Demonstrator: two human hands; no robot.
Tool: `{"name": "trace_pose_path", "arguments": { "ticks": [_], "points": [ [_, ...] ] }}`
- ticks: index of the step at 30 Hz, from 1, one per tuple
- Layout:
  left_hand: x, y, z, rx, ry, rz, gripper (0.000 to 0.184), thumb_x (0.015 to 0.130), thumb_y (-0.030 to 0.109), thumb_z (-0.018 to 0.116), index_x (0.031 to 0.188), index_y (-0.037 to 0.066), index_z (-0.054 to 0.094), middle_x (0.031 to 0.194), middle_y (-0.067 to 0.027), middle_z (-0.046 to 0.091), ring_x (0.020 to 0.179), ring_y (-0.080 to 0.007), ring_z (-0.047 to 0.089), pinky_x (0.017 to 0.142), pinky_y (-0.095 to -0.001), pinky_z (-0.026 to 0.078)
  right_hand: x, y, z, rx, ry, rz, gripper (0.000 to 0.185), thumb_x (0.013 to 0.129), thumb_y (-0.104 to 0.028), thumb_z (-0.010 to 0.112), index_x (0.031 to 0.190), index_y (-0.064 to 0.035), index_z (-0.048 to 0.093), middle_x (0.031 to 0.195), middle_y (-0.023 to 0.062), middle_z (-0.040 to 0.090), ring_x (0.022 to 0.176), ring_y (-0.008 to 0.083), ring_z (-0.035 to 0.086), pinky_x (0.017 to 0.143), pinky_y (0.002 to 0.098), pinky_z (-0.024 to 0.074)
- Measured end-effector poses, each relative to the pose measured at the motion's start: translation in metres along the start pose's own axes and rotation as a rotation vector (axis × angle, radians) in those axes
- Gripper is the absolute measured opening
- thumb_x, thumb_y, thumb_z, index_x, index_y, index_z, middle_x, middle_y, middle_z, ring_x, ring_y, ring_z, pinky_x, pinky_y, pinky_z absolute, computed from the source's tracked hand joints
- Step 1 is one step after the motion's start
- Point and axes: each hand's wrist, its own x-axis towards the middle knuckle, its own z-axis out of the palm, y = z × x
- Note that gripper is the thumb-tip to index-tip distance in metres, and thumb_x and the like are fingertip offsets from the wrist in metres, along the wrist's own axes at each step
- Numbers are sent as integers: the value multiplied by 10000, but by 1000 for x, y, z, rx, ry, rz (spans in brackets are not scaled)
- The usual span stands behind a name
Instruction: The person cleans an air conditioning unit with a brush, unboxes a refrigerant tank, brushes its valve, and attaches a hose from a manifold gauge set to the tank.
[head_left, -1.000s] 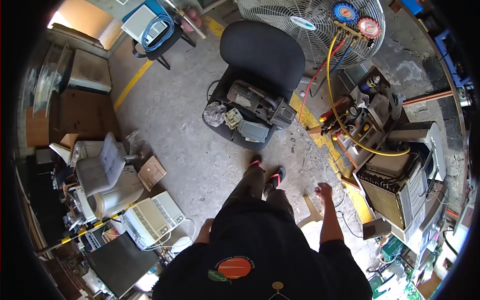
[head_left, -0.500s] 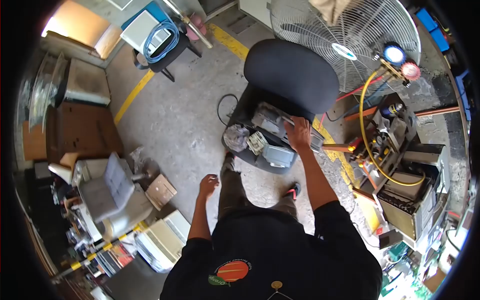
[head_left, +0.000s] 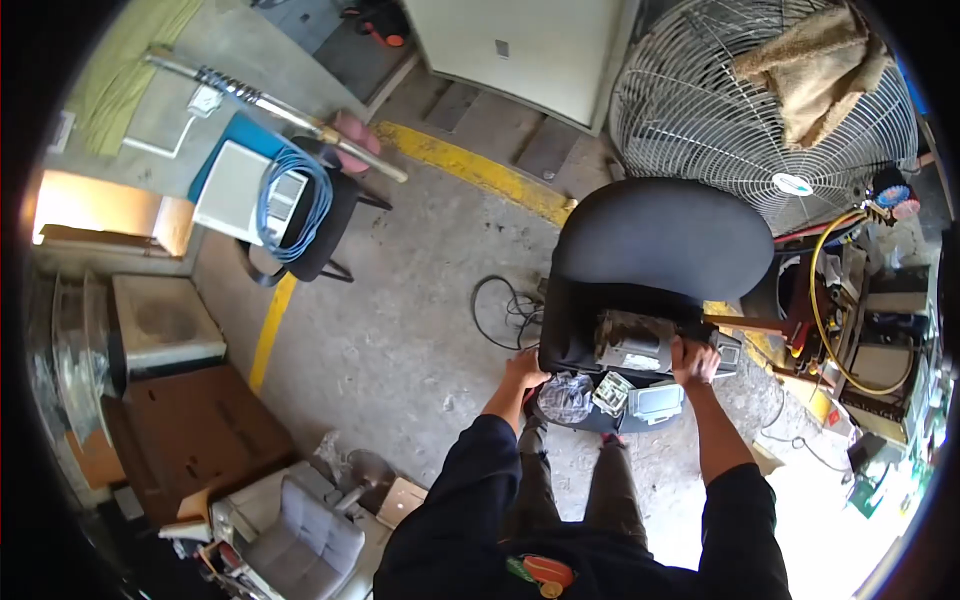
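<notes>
A black office chair (head_left: 660,240) stands before me with several things on its seat. My right hand (head_left: 695,361) is closed on the right part of a dusty grey device (head_left: 635,341). At the seat's left edge is my left hand (head_left: 525,369), its fingers curled against the edge; whether they grip it is hard to see. Along the seat's front lie a crumpled plastic bundle (head_left: 566,398), a small pale circuit part (head_left: 611,393) and a light grey box (head_left: 656,402).
A large fan (head_left: 700,110) with a brown cloth (head_left: 820,70) is behind the chair. Black cable (head_left: 490,312) lies on the floor at its left. Another chair holds a white unit (head_left: 235,195) and blue hose (head_left: 318,205). A cluttered tool cart (head_left: 850,300) stands right.
My left hand has come forward to the seat's left edge. My right hand, first away from the chair, reached the grey device and remains on it. The view has shifted.
</notes>
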Motion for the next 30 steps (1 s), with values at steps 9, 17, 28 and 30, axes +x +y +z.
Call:
{"name": "trace_pose_path", "arguments": {
  "ticks": [9,17,28,30],
  "points": [
    [-72,-66,-20,258,-235,193,539,857,581,676,1200,170,732,1018,-140,760,1000,-352,713,948,-545,489,-2,4,-6,-56,-32,38,416,919,-445,594,701,-126,747,790,150,742,738,390,709,750,508,566],
    [-315,-121,-80,87,294,-64,336,862,426,729,752,109,719,793,-105,722,896,-310,692,911,-522,481,2,3,-28,39,-227,-60,484,920,-545,615,804,-98,758,823,164,746,793,374,724,793,513,566],
    [-381,2,-99,-16,322,-221,540,852,634,703,765,102,743,833,-111,715,980,-342,653,1029,-564,379,55,51,-46,147,-802,-337,488,840,-502,784,894,-19,739,815,185,726,839,344,722,732,457,520],
    [-382,1,-110,-94,226,-240,590,853,648,688,784,68,770,802,-141,725,888,-350,679,925,-527,459,63,42,-49,-39,-1014,-171,638,838,-648,725,728,-20,742,746,213,715,774,383,723,706,468,544]
  ]
}}
